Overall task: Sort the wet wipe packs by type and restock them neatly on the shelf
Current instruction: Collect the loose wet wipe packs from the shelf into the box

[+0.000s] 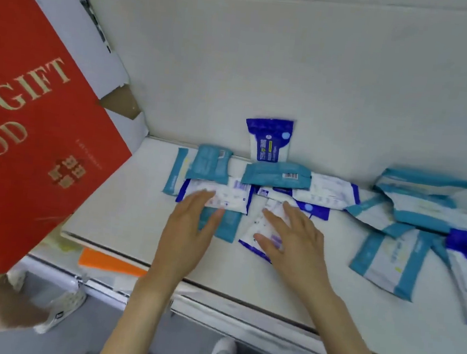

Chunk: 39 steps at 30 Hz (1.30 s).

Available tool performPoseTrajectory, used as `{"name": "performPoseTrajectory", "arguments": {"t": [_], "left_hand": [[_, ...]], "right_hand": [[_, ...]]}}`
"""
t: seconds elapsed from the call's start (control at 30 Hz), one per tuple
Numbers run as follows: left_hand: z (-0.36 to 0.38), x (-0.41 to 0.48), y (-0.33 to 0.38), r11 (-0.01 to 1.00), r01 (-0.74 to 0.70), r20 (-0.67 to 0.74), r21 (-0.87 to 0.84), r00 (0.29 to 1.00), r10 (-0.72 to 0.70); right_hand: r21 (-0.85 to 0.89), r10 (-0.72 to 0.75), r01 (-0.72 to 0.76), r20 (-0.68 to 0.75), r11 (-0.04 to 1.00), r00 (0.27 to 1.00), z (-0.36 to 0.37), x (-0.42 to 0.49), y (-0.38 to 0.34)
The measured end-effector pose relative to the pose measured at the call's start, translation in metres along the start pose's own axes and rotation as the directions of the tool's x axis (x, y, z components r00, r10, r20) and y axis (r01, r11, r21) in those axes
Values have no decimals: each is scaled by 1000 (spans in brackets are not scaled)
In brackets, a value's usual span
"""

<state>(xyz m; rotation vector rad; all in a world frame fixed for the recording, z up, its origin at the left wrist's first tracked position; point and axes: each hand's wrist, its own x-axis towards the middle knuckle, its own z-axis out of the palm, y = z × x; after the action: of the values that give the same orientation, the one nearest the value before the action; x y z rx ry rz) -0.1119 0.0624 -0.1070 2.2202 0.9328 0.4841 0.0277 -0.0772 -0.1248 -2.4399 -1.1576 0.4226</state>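
Note:
Wet wipe packs of two kinds lie scattered on the white shelf (125,223): teal-and-white ones and dark-blue-and-white ones. One dark blue pack (268,140) stands upright against the back wall. My left hand (190,229) reaches with straight fingers onto a dark blue pack (224,197) that lies over teal packs (226,224). My right hand (292,236) rests flat, fingers spread, on another dark blue pack (260,236). Two teal packs (276,175) lie behind them.
A loose heap of teal and dark blue packs (411,211) covers the shelf's right side. A big red gift box (30,140) leans in from the left over the shelf's end. Below the shelf edge are an orange item (104,261) and my shoes (227,350).

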Motion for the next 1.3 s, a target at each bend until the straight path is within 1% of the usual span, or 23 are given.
{"name": "performPoseTrajectory", "arguments": {"t": [0.07,0.13,0.2,0.27,0.37,0.47,0.57,0.67,0.73,0.77,0.8,0.83,0.9,0.97,1.0,1.03,1.07,1.1,1.13,1.17,1.2,1.23,1.3], "left_hand": [[3,25,-6,995,-80,84,57,994,75],[5,43,-13,969,-175,149,174,977,150],[8,50,-23,924,-238,152,300,968,200],[6,52,-28,901,-238,126,363,971,206],[1,57,-23,915,-172,157,364,980,122],[-1,59,-15,882,-126,195,453,980,40],[-5,53,-15,871,-74,223,485,974,-42],[-11,41,-17,921,-49,223,385,974,-41],[-17,33,-14,969,-4,246,245,968,-58],[-22,32,-11,982,37,262,185,961,-85],[-29,35,-8,990,87,263,111,958,-114],[-37,41,-6,989,147,236,15,961,-146],[-51,62,-6,945,235,98,-228,971,-217],[-58,93,-11,864,285,-6,-416,949,-316],[-56,108,-13,845,308,-9,-437,938,-347],[-51,125,-18,861,329,5,-388,935,-354],[-43,138,-22,900,339,33,-273,938,-344],[-34,148,-26,932,343,68,-118,939,-337],[-27,153,-27,941,339,85,0,938,-337],[-20,157,-28,944,329,95,35,939,-331],[-15,159,-29,949,314,105,2,944,-312],[-11,161,-29,957,289,114,-42,953,-282],[-6,159,-23,968,242,162,-63,960,-229]], "right_hand": [[-24,19,-19,9,1000,1000,-5,-6,0],[-48,55,-53,40,997,998,-13,-17,2],[-49,125,-121,80,991,989,-21,-25,5],[-56,208,-204,85,977,974,-27,-27,5],[-103,317,-309,75,945,945,-32,-19,-3],[-203,410,-378,144,903,901,-33,-10,-14],[-237,453,-410,173,881,874,-35,-6,-17],[-212,459,-419,200,883,866,-36,-5,-16],[-128,434,-415,215,901,875,-37,-5,-17],[-48,411,-411,219,910,885,-39,-7,-19],[62,390,-412,220,909,894,-42,-7,-21],[215,384,-426,211,879,899,-45,-7,-23],[573,405,-421,164,703,899,-56,-1,-25],[772,435,-316,57,551,898,-65,15,-24],[827,447,-274,32,490,894,-68,28,-24],[855,455,-257,28,451,890,-68,42,-24],[855,469,-267,31,446,883,-65,58,-23],[816,495,-300,19,494,869,-60,74,-22],[721,537,-359,-22,593,843,-52,90,-18],[595,579,-425,-86,683,811,-44,103,-14],[476,603,-476,-154,740,783,-38,113,-13],[389,608,-509,-193,768,770,-33,118,-13],[345,613,-532,-194,773,766,-31,123,-16]]}}
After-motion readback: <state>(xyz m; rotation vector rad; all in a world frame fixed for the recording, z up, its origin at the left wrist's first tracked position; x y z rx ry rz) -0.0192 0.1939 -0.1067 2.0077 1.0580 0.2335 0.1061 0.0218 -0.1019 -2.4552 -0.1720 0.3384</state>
